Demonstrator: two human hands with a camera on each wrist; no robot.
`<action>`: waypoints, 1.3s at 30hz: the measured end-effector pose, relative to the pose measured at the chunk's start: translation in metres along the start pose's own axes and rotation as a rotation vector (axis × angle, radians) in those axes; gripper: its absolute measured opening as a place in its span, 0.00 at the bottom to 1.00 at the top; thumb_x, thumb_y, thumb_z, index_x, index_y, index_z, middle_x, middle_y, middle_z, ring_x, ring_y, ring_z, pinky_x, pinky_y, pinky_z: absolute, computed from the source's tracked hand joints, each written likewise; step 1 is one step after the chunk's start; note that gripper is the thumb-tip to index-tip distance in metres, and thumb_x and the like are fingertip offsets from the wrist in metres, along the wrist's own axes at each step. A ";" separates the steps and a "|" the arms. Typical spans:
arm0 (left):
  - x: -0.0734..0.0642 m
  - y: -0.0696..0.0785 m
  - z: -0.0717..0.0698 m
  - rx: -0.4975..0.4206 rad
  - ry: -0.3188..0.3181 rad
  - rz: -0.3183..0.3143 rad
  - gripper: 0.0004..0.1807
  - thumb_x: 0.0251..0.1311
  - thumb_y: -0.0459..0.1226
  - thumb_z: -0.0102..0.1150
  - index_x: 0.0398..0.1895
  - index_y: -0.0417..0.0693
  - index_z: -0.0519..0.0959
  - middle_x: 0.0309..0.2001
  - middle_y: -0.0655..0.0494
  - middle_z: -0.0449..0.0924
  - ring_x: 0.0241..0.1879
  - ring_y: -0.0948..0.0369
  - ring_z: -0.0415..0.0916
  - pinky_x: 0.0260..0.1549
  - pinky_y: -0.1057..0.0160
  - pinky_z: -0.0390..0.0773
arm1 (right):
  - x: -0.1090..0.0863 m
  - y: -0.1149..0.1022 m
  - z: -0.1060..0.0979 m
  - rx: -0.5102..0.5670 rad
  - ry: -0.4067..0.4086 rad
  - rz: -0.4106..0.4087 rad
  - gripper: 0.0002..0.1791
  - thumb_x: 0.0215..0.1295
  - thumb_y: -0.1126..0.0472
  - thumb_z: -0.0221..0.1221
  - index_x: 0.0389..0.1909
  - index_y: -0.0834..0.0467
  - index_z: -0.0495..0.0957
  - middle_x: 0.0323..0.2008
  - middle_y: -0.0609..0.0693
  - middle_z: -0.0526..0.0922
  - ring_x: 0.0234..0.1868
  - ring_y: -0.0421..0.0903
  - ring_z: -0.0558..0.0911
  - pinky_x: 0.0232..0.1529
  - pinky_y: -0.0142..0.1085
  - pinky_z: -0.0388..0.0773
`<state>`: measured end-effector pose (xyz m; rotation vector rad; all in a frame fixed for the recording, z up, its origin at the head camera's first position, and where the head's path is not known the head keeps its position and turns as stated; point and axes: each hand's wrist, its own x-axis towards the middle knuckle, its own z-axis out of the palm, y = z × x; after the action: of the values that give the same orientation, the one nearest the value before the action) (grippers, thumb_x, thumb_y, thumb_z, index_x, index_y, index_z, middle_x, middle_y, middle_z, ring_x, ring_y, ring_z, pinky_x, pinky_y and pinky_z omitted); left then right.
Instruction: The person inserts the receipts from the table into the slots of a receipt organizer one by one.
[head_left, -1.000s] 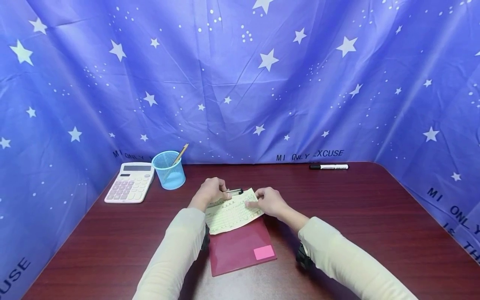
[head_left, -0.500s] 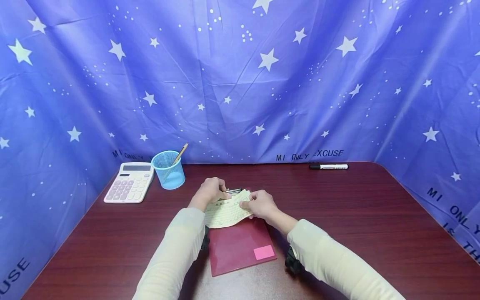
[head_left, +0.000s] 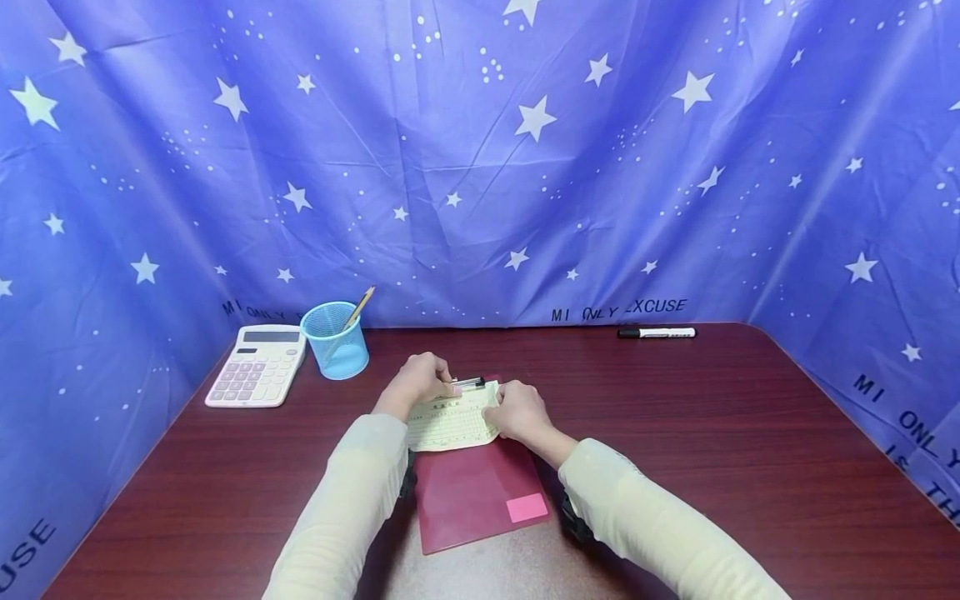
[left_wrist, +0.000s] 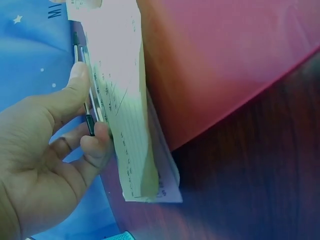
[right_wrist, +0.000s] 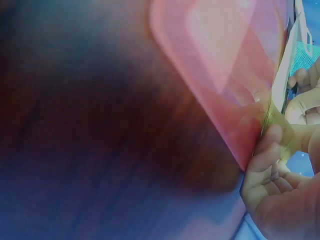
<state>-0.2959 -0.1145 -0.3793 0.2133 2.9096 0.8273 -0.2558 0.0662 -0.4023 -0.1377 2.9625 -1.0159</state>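
A dark red clipboard (head_left: 480,496) with a pink label (head_left: 527,507) lies on the table in the head view. Over its upper part is a printed yellowish form (head_left: 450,427), its lower edge slightly curled. My left hand (head_left: 422,379) pinches the metal clip (left_wrist: 91,107), which has black ends, at the board's far edge; the left wrist view shows the thumb on its rod. With thumb and fingers, my right hand (head_left: 521,410) holds the form's right edge. In the right wrist view the right hand's fingers (right_wrist: 267,155) are curled at the paper, beside the board's corner.
A white calculator (head_left: 257,367) and a blue mesh pen cup (head_left: 336,342) with a pencil (head_left: 362,305) stand at the back left of the dark wooden table (head_left: 712,433). A black-and-white marker (head_left: 657,333) lies near the back edge. Behind hangs a blue starry curtain (head_left: 450,125).
My right hand has moved left with the form, whose lower edge has shifted up the board and lies straighter. My left hand stays at the clip.
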 end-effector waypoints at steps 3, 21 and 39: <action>0.001 0.000 -0.002 0.002 -0.008 -0.003 0.10 0.57 0.39 0.75 0.24 0.46 0.84 0.36 0.53 0.82 0.39 0.57 0.74 0.46 0.57 0.76 | 0.003 -0.001 0.000 -0.042 0.020 -0.020 0.25 0.52 0.63 0.65 0.09 0.50 0.58 0.08 0.41 0.62 0.16 0.41 0.67 0.20 0.34 0.60; 0.005 0.001 -0.008 -0.032 -0.078 -0.054 0.10 0.59 0.39 0.74 0.26 0.43 0.86 0.34 0.54 0.83 0.22 0.63 0.68 0.24 0.66 0.71 | 0.007 -0.010 -0.001 -0.100 -0.042 0.151 0.22 0.63 0.51 0.65 0.14 0.54 0.71 0.10 0.47 0.77 0.22 0.46 0.78 0.24 0.38 0.71; 0.014 0.002 -0.004 0.004 -0.099 -0.087 0.14 0.59 0.40 0.74 0.20 0.46 0.84 0.33 0.53 0.83 0.16 0.62 0.70 0.22 0.63 0.74 | 0.014 -0.006 -0.002 -0.057 -0.086 0.219 0.15 0.65 0.49 0.64 0.25 0.55 0.79 0.10 0.45 0.79 0.12 0.39 0.74 0.17 0.33 0.67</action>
<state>-0.3103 -0.1129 -0.3759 0.1229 2.8070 0.7742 -0.2692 0.0620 -0.3965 0.1374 2.8509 -0.8759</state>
